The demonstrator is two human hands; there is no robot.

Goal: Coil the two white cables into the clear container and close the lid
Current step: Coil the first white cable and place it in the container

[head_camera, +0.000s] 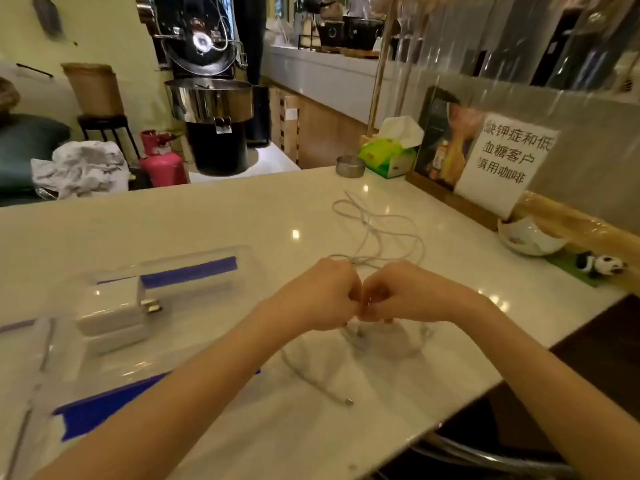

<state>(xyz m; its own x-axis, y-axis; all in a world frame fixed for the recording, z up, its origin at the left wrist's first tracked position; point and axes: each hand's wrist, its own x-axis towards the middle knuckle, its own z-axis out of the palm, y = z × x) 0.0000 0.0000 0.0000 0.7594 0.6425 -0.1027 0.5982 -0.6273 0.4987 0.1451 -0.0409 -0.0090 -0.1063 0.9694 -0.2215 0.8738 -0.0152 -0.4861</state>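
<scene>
White glossy stone countertop (242, 216) fills most of the view, its near edge running diagonally from bottom centre up to the right, with a dark drop-off beyond that edge. The clear container (194, 268) sits left of centre, long axis running left-right and slightly up toward the right, blue strips along its far and near rims; it is open and holds a white charger block (110, 311) with metal prongs pointing right. A clear lid (24, 375) appears to lie at the far left edge, only partly visible. One white cable (377, 233) lies in loose loops on the counter beyond the hands, extending away toward a small metal tin (349, 166), and its near strands run into both fists. A second cable (311, 379) curves on the counter below and nearer than the hands, its plug end (348, 400) pointing right toward the counter edge. Left hand (325, 294) and right hand (408, 292) meet knuckle to knuckle at centre, both closed and pinching cable strands between them; exactly which strand each finger holds is blurred. Open counter lies between hands and container, and behind the far loops. A green tissue box (388, 157), a white bowl (530, 237) and a panda figure (602, 265) stand along the right side, well apart from the cables.
</scene>
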